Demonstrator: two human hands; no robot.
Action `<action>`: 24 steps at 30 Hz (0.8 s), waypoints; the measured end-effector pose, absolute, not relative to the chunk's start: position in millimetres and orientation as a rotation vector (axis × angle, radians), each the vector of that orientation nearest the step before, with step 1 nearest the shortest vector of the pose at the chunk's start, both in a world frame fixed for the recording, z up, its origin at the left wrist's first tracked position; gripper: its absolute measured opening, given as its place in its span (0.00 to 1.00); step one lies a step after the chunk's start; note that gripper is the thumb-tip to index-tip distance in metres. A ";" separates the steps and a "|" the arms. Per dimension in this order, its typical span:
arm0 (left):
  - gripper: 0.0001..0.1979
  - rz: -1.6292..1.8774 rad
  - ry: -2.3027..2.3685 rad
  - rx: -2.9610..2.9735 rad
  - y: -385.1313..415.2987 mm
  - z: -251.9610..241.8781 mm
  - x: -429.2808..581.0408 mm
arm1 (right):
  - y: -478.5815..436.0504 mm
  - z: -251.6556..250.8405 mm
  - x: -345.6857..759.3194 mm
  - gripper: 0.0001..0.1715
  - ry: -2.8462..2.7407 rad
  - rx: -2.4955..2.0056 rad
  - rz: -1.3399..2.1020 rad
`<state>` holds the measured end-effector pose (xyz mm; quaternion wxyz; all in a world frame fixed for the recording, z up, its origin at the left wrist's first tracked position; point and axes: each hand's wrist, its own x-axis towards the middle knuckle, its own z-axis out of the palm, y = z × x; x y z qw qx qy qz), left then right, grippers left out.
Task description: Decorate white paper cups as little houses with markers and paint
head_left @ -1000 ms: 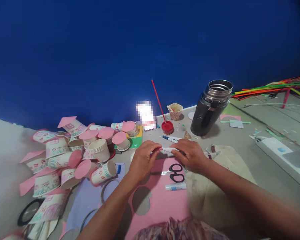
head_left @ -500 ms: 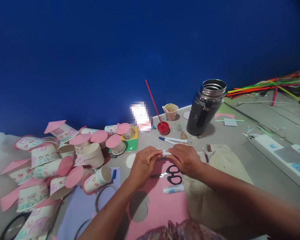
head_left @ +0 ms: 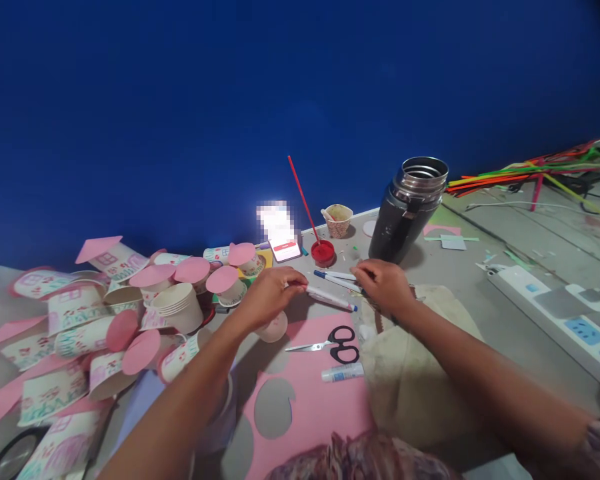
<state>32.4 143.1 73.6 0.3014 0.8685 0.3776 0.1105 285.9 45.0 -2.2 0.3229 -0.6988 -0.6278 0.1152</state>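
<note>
My left hand is closed, fingertips pinched at the near end of a white marker pen with a blue tip pointing right. My right hand is closed, its fingers over the right end of a blue-capped white marker pen; another white pen lies just under that one. Below the hands lie scissors with black handles and a white glue tube, on a pink sheet with round holes cut out. Beside my left wrist is a small pink disc.
Several decorated paper cups with pink paper pieces crowd the left. Behind stand a lit phone, a red pot with a stick, a small cup and a dark flask. A cloth bag and power strip lie right.
My hands, together on a white pen before, have parted. My left hand moved left with the pen's end at its fingertips; my right hand moved up and right to the other pens.
</note>
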 end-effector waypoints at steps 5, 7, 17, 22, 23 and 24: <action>0.07 0.135 0.992 2.232 173.1 53.8 39.3 | 47.2 -6.1 286.2 0.08 -1.802 -1.924 0.363; 0.07 0.148 1.004 2.226 178.3 48.4 41.7 | 46.5 -5.9 283.7 0.09 -1.826 -1.939 0.394; 0.14 0.178 1.045 2.285 177.9 63.8 32.9 | 47.4 1.0 286.8 0.16 -1.519 -1.705 0.906; 0.29 0.466 1.004 2.226 142.8 89.4 38.6 | 42.0 6.5 290.1 0.22 -1.303 -1.421 1.424; 0.25 0.449 0.948 2.261 136.8 92.8 39.6 | 41.2 7.0 289.6 0.22 -1.289 -1.388 1.469; 0.18 0.397 0.906 2.312 131.8 94.9 40.0 | 40.8 7.2 288.8 0.22 -1.269 -1.360 1.501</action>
